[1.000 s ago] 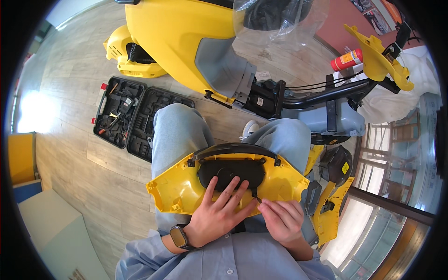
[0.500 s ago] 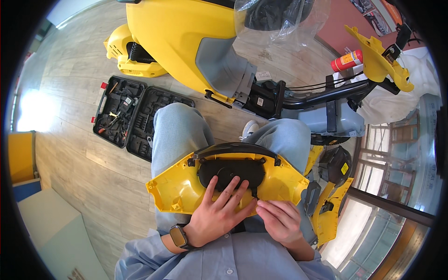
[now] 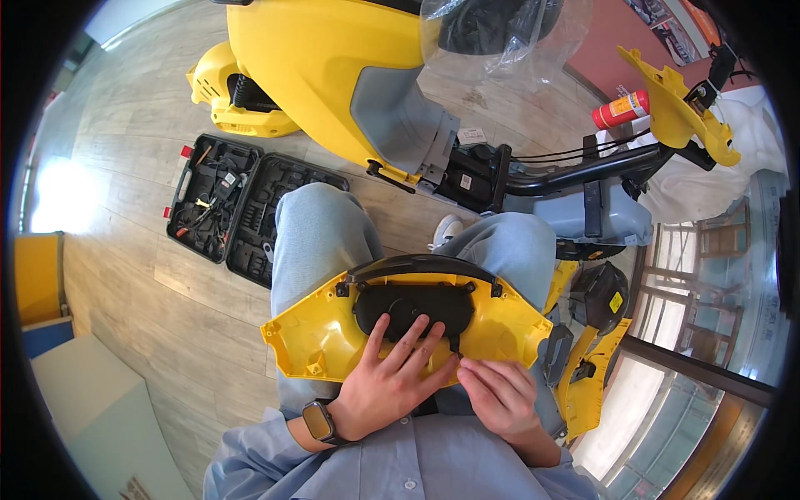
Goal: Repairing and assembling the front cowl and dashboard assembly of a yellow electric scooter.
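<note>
Across my lap lies a yellow plastic scooter panel, hollow side up, with a curved black trim along its far edge. A black oval housing, which looks like the back of a headlight, is set in its middle. My left hand, a watch on its wrist, rests on the housing and panel with fingers spread; its thumb reaches toward the right hand. A short black cable comes out of the housing's near right side. My right hand pinches at the cable's end, its fingertips close together.
Ahead stands a partly stripped yellow scooter with its black frame exposed. An open tool case lies on the floor to the left. More yellow panels lie at my right, near a glass front. A red fire extinguisher is farther back.
</note>
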Demonstrator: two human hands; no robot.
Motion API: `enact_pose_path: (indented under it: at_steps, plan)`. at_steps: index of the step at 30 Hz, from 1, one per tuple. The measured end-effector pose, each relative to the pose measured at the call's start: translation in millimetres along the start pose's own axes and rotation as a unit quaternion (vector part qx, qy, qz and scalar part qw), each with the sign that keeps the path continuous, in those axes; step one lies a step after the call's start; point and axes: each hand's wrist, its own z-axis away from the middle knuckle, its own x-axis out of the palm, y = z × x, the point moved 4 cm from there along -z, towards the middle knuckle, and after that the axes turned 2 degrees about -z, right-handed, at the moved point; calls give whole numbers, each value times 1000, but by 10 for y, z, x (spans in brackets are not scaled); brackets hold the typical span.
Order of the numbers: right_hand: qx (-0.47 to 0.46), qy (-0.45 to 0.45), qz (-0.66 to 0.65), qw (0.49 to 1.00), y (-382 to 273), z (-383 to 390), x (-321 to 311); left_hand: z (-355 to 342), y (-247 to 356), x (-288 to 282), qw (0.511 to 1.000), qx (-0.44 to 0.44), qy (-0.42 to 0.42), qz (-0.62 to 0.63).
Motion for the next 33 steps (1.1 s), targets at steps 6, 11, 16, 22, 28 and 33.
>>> enact_pose_path:
  at_steps: [6,11,16,22,28,33]
  plan:
    - [8,-4,17,1000,-23,-51,-28,4,-14,10,1000,17,7,1]
    - [19,3,36,999,9,-109,-23,4,-17,15,1000,17,15,3]
    - [64,-5,49,997,22,-99,16,5,-22,3,1000,5,0,9]
    - [63,2,51,997,27,-118,29,5,-30,11,1000,8,11,9]
    - [78,-7,5,997,27,-157,-2,10,-32,24,1000,10,16,10]
    - [71,-37,8,997,24,-178,-50,8,-39,19,1000,13,9,6]
